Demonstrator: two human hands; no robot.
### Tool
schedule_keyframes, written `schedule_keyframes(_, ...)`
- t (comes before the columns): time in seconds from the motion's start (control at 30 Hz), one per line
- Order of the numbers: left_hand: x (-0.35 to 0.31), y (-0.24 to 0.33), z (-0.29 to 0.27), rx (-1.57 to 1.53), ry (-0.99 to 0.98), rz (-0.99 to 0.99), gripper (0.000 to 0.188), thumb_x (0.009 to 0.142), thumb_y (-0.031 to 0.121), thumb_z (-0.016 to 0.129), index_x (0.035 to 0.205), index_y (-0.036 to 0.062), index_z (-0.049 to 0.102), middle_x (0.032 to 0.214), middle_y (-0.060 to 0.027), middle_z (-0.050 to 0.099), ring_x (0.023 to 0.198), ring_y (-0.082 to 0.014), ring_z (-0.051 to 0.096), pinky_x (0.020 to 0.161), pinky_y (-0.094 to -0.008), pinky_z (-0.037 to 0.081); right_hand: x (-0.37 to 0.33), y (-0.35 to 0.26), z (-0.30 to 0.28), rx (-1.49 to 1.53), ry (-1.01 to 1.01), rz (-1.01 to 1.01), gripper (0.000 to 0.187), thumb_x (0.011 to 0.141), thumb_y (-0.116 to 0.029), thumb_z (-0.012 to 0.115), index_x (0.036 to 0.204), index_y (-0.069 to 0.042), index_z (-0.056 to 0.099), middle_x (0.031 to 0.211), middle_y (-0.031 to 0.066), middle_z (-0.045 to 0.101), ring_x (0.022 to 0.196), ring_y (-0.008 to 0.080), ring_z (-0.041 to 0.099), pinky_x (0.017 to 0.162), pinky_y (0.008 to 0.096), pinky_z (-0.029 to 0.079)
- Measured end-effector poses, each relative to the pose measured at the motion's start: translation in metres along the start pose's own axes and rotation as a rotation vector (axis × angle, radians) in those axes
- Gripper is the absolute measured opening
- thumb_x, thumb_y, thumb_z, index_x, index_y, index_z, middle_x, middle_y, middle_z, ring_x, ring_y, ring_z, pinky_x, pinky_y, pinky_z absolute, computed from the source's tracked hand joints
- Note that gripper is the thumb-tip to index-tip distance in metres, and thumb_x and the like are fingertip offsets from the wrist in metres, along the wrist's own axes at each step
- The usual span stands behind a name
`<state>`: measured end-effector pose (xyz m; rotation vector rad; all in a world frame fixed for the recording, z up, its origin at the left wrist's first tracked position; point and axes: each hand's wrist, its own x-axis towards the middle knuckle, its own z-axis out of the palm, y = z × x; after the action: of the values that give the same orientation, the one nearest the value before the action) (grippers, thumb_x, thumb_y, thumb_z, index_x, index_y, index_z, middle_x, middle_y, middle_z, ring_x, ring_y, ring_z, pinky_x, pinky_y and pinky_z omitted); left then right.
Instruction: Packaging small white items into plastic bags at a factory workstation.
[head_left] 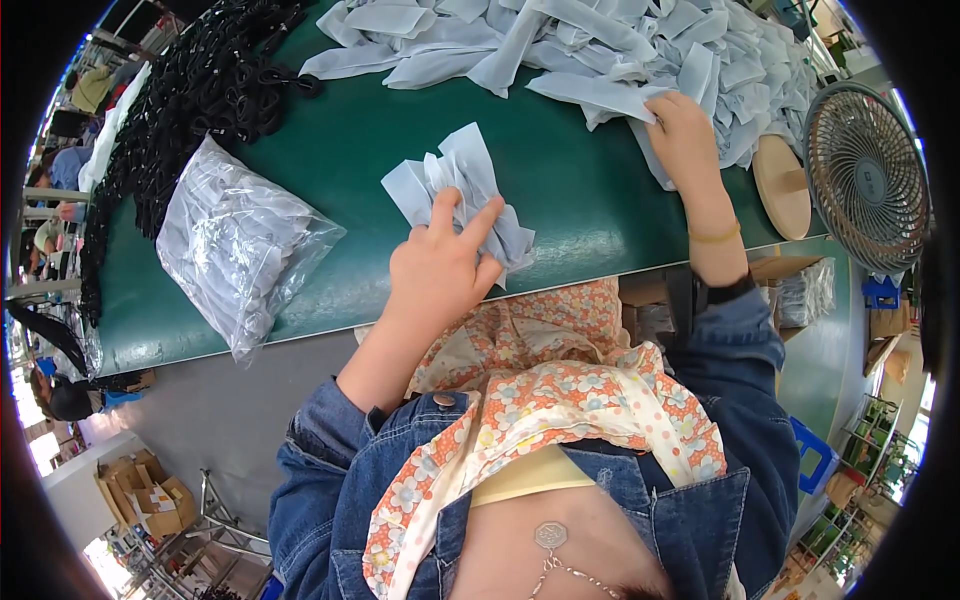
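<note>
My left hand point(440, 262) rests on a small bundle of pale grey-blue fabric pieces point(470, 170) near the table's front edge, its fingers spread over the cloth. At the right, my right hand point(684, 140) pinches the end of a pale fabric strip point(605, 97) at the near edge of a large heap. That heap of similar fabric pieces point(745, 60) covers the far right of the green table point(560, 220). Some cloth hangs below my right fingers, and their tips are partly hidden by it.
A clear plastic bag point(235, 235) full of pale fabric lies left of my left hand. Tangled black cords point(215, 90) cover the far left. A round wooden piece point(782, 188) and a fan point(868, 178) stand at the right. Cardboard boxes point(148, 492) sit on the floor.
</note>
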<state>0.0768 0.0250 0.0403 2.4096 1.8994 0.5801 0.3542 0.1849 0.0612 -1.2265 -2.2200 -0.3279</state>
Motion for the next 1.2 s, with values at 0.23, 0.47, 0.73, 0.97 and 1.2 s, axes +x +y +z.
schedule_keyframes(0.23, -0.002, -0.001, 0.003, -0.006, 0.007, -0.019, 0.049, 0.068, 0.026, 0.060, 0.117, 0.0256, 0.061, 0.115, -0.0106, 0.051, 0.052, -0.0232, 0.057, 0.048, -0.0331, 0.050, 0.014, -0.070, -0.013, 1.044, -0.183, 0.520, 0.021, 0.086, -0.014, 0.058, 0.103, -0.002, 0.058, 0.084, 0.0143, 0.060, 0.086, 0.0258, 0.059, 0.077, 0.0334, 0.048)
schedule_keyframes(0.47, -0.002, 0.001, 0.006, 0.000, 0.045, -0.022, 0.049, 0.067, 0.025, 0.060, 0.116, 0.0257, 0.061, 0.115, -0.0110, 0.051, 0.051, -0.0232, 0.056, 0.047, -0.0332, 0.049, -0.024, -0.100, 0.019, 0.431, -0.462, 0.228, 0.036, 0.080, -0.021, 0.065, 0.106, 0.002, 0.056, 0.097, 0.0222, 0.058, 0.089, 0.0358, 0.059, 0.080, 0.0367, 0.048)
schedule_keyframes(0.73, -0.008, -0.003, -0.005, -0.143, 0.066, -0.040, 0.043, 0.075, 0.017, 0.057, 0.118, 0.0173, 0.058, 0.113, -0.0138, 0.051, 0.062, -0.0248, 0.060, 0.058, -0.0340, 0.052, -0.015, -0.119, 0.035, 0.420, -0.543, 0.329, 0.049, 0.074, -0.024, 0.069, 0.111, 0.005, 0.054, 0.105, 0.0258, 0.054, 0.097, 0.0391, 0.055, 0.083, 0.0390, 0.047)
schedule_keyframes(0.97, -0.049, -0.029, 0.017, -1.418, -0.017, -0.666, 0.025, 0.083, 0.000, 0.051, 0.109, 0.0000, 0.052, 0.118, -0.0140, 0.049, 0.075, -0.0239, 0.063, 0.071, -0.0298, 0.051, -0.017, -0.161, 0.015, 0.474, -0.725, 0.200, 0.074, 0.067, -0.034, 0.073, 0.127, 0.002, 0.046, 0.114, 0.0236, 0.051, 0.101, 0.0377, 0.053, 0.084, 0.0418, 0.045)
schedule_keyframes(1.2, -0.029, -0.036, -0.025, -0.487, -0.052, -0.133, 0.063, 0.068, 0.015, 0.074, 0.124, 0.0069, 0.045, 0.121, -0.0174, 0.047, 0.105, -0.0311, 0.054, 0.091, -0.0409, 0.045, -0.012, -0.166, 0.017, 0.288, -0.716, -0.125, 0.101, 0.056, -0.043, 0.075, 0.140, -0.006, 0.032, 0.128, 0.0200, 0.044, 0.114, 0.0363, 0.045, 0.087, 0.0504, 0.040)
